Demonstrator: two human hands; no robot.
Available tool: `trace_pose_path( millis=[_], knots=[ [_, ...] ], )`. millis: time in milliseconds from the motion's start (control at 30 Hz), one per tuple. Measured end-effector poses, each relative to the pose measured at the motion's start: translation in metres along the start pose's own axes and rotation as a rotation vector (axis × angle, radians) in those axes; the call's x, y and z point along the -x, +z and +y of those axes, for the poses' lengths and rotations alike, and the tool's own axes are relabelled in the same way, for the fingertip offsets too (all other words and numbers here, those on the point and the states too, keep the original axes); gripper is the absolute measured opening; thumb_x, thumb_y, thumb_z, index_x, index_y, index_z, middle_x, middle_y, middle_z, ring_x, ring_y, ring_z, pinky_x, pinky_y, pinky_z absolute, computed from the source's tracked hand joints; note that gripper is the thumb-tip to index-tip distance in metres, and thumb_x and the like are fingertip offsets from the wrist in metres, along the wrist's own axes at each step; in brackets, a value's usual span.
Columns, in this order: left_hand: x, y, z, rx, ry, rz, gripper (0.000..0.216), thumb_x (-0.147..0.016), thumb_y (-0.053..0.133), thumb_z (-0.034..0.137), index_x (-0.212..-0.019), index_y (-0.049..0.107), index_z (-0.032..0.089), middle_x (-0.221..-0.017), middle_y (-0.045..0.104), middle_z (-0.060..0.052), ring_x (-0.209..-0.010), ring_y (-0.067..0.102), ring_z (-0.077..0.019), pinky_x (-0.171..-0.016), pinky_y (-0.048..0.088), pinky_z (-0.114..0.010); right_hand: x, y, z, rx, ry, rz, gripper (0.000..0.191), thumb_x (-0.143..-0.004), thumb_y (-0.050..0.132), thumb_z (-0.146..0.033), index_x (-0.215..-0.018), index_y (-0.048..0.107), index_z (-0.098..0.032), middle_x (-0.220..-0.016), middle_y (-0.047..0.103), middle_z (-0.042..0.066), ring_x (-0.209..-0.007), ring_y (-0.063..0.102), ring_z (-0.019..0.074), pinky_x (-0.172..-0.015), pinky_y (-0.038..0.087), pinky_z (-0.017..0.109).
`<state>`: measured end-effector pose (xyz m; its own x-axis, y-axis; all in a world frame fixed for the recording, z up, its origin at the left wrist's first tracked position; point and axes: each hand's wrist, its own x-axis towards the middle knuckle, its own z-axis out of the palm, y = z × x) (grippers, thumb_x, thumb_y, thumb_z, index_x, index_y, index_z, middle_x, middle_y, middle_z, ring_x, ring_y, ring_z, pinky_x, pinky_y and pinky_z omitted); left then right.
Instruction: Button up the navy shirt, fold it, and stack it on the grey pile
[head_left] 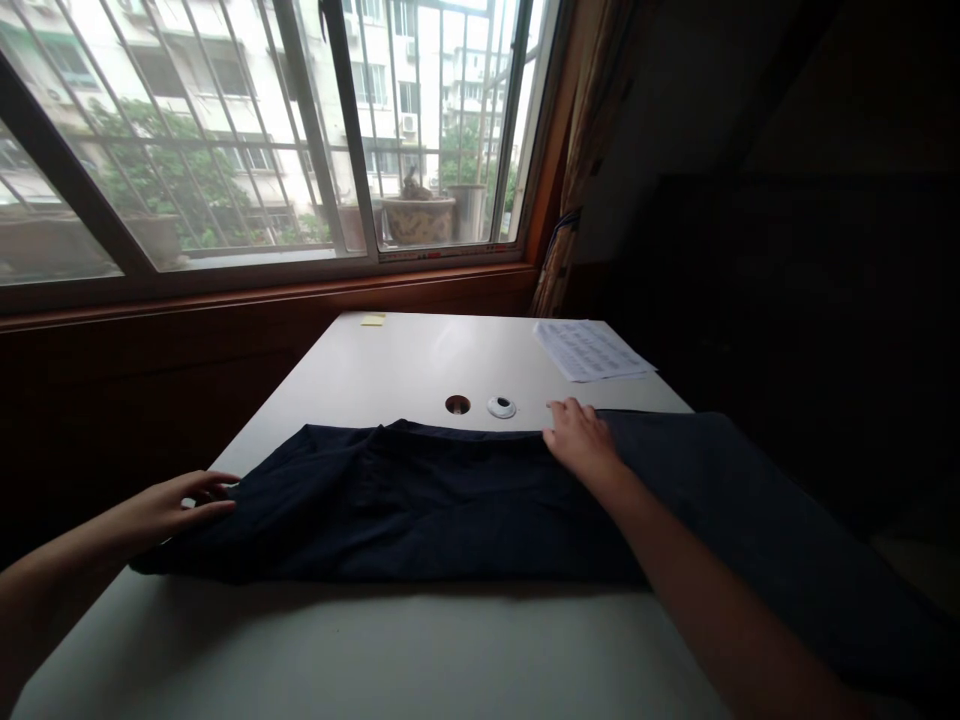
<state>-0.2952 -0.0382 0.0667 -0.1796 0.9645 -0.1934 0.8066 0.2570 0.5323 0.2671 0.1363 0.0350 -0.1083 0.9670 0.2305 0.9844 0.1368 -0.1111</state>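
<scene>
A pair of dark navy trousers [450, 510], as far as the folds show, lies lengthwise across the white table [390, 375]. Its right part runs past the table's right edge. At the left end, my left hand [191, 505] touches the cloth with thumb and fingers apart. My right hand [581, 437] rests on the far edge of the cloth, right of the middle. Its fingers are slightly bent and spread, with no cloth visibly pinched between them. The underside of that hand is hidden.
Beyond the cloth are a round cable hole [457, 405] and a white ring-shaped cover [501, 407]. Printed sheets [592, 350] lie at the far right, a yellow sticky note [373, 320] at the far left. A barred window [262, 130] and a curtain [581, 150] stand behind.
</scene>
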Motion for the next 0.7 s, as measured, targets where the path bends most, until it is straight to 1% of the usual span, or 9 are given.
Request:
trace_pose_path(
  millis=[67,133,200,300,367,433,567,633,700],
  knots=[
    [0.009,0.007,-0.007,0.012,0.025,0.032,0.091,-0.061,0.050,0.094,-0.106,0.070,0.018,-0.091,0.070,-0.004,-0.093,0.066,-0.0276,-0.078,0.055,-0.032,-0.005,-0.004,-0.038,-0.050,-0.165,0.032,0.039,-0.089,0.058,-0.024,-0.128,0.060,-0.016,-0.124,0.058,0.017,-0.114,0.053,0.0325,-0.096,0.043,0.042],
    [0.019,0.013,-0.013,0.024,0.003,0.030,0.091,-0.059,0.051,0.095,-0.107,0.070,0.020,-0.092,0.069,-0.004,-0.093,0.066,-0.0287,-0.079,0.055,-0.034,-0.012,-0.004,-0.081,-0.201,-0.368,-0.048,0.035,-0.091,0.060,-0.029,-0.124,0.063,-0.018,-0.121,0.060,0.013,-0.111,0.055,0.0282,-0.099,0.043,0.039],
    [0.030,0.018,-0.023,0.059,-0.042,0.040,0.091,-0.061,0.050,0.093,-0.116,0.068,0.023,-0.099,0.069,-0.005,-0.099,0.066,-0.0318,-0.083,0.055,-0.036,-0.020,0.001,-0.123,-0.392,-0.557,-0.129,0.032,-0.093,0.061,-0.032,-0.122,0.065,-0.020,-0.122,0.060,0.011,-0.112,0.057,0.0251,-0.102,0.043,0.037],
    [0.047,0.022,-0.039,0.131,-0.052,0.074,0.095,-0.061,0.056,0.090,-0.132,0.059,0.027,-0.116,0.068,-0.008,-0.116,0.060,-0.0371,-0.093,0.052,-0.041,-0.028,0.018,-0.176,-0.636,-0.764,-0.276,0.042,-0.090,0.068,-0.038,-0.128,0.061,-0.022,-0.126,0.058,0.009,-0.112,0.059,0.0229,-0.100,0.045,0.035],
    [0.057,0.020,-0.048,0.172,-0.056,0.075,0.093,-0.060,0.065,0.083,-0.137,0.054,0.030,-0.120,0.068,-0.008,-0.121,0.058,-0.0378,-0.098,0.050,-0.043,-0.030,0.033,-0.201,-0.719,-0.766,-0.342,0.054,-0.085,0.073,-0.040,-0.134,0.057,-0.023,-0.126,0.058,0.009,-0.112,0.060,0.0232,-0.098,0.046,0.036],
    [0.064,0.015,-0.051,0.219,-0.069,0.023,0.085,-0.062,0.071,0.075,-0.135,0.055,0.033,-0.117,0.071,-0.005,-0.119,0.060,-0.0366,-0.099,0.050,-0.043,-0.032,0.048,-0.217,-0.750,-0.712,-0.389,0.055,-0.083,0.075,-0.040,-0.133,0.057,-0.024,-0.125,0.059,0.009,-0.110,0.060,0.0234,-0.096,0.046,0.036],
    [0.071,0.005,-0.046,0.317,-0.095,-0.062,0.072,-0.063,0.071,0.074,-0.119,0.067,0.030,-0.109,0.075,-0.001,-0.113,0.064,-0.0348,-0.097,0.053,-0.039,-0.034,0.070,-0.224,-0.754,-0.644,-0.438,0.031,-0.086,0.071,-0.038,-0.108,0.071,-0.017,-0.108,0.067,0.008,-0.099,0.063,0.0227,-0.090,0.046,0.033],
    [0.075,0.006,-0.045,0.313,-0.134,-0.063,0.075,-0.058,0.071,0.078,-0.111,0.071,0.026,-0.106,0.076,-0.002,-0.110,0.066,-0.0350,-0.094,0.055,-0.038,-0.033,0.073,-0.222,-0.754,-0.624,-0.446,0.025,-0.088,0.068,-0.036,-0.102,0.072,-0.016,-0.101,0.069,0.007,-0.094,0.063,0.0220,-0.085,0.047,0.032],
    [0.082,0.013,-0.048,0.250,-0.146,-0.007,0.082,-0.054,0.064,0.087,-0.105,0.073,0.024,-0.102,0.076,-0.001,-0.105,0.068,-0.0347,-0.090,0.057,-0.038,-0.030,0.072,-0.218,-0.755,-0.607,-0.466,0.023,-0.089,0.066,-0.036,-0.101,0.072,-0.017,-0.097,0.070,0.006,-0.090,0.063,0.0206,-0.080,0.046,0.030]
  ],
)
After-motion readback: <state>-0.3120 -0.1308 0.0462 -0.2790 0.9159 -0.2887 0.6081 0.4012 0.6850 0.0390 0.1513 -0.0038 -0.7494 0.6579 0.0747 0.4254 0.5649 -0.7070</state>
